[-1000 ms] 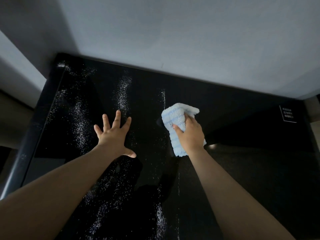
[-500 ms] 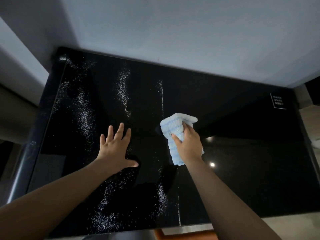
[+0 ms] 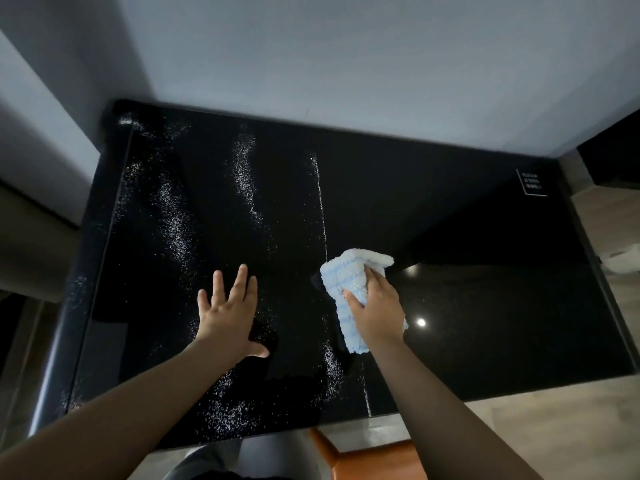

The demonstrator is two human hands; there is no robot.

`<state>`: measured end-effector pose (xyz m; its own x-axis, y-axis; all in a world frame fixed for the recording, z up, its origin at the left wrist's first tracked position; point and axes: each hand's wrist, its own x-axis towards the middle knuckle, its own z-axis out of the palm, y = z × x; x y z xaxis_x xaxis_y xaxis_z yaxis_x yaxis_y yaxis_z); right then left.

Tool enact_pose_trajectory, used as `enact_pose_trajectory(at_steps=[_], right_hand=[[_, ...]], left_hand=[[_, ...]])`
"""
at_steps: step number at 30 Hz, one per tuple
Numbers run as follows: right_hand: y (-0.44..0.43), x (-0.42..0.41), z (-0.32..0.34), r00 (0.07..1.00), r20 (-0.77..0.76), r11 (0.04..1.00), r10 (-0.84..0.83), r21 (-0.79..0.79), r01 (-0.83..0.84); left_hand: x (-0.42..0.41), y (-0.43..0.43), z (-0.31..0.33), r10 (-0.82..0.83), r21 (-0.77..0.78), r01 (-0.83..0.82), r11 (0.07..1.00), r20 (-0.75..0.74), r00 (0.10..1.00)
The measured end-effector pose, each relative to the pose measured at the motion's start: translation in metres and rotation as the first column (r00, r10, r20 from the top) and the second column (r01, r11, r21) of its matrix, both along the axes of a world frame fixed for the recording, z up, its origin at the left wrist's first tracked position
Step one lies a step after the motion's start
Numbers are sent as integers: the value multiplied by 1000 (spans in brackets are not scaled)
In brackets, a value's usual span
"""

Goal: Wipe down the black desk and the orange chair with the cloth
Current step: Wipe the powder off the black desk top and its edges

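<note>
The cloth (image 3: 349,282), pale blue and white, sits just right of centre frame, bunched into a pad on the black worktop (image 3: 485,258). The right hand (image 3: 375,313) is clamped over it, fingers (image 3: 372,273) curled across the top and thumb nipping the left edge. I'd say it's wadded like that to give a thick face to press with, and gripped tight so it doesn't slip.

It lies on a thin white line (image 3: 322,209) that runs up toward the top middle and carries on below toward the bottom edge. Left of that line the surface is covered in white specks (image 3: 173,220); right of it the surface is glossy and bare, approx. half done by the look of it. So the pad seems to be working in lanes, right to left.

The left hand (image 3: 230,313) lies palm down left of the cloth, in among the specks, fingers (image 3: 242,282) straight and splayed, holding nothing. It's prob. there as a prop for the lean.

Both arms reach in from the bottom of the frame, well extended. The right wrist is tipped down over the pad.

Further out: two light spots (image 3: 420,322) reflect right of the cloth, a label (image 3: 531,181) sits upper right, and there's a grey wall (image 3: 346,64) behind. The orange chair (image 3: 374,459) shows only as a sliver at the bottom edge, tucked by the near rim and untouched.
</note>
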<state>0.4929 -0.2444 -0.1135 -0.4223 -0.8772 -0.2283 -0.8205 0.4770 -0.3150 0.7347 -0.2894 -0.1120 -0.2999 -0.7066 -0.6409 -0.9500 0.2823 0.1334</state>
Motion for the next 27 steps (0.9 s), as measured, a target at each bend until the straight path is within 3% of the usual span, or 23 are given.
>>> enact_pose_trajectory(at_steps=[27], right_hand=[[152, 38, 0, 990, 26, 991, -137, 6, 137]], left_hand=[[-3, -2, -3, -22, -11, 22, 1000, 16, 1000]])
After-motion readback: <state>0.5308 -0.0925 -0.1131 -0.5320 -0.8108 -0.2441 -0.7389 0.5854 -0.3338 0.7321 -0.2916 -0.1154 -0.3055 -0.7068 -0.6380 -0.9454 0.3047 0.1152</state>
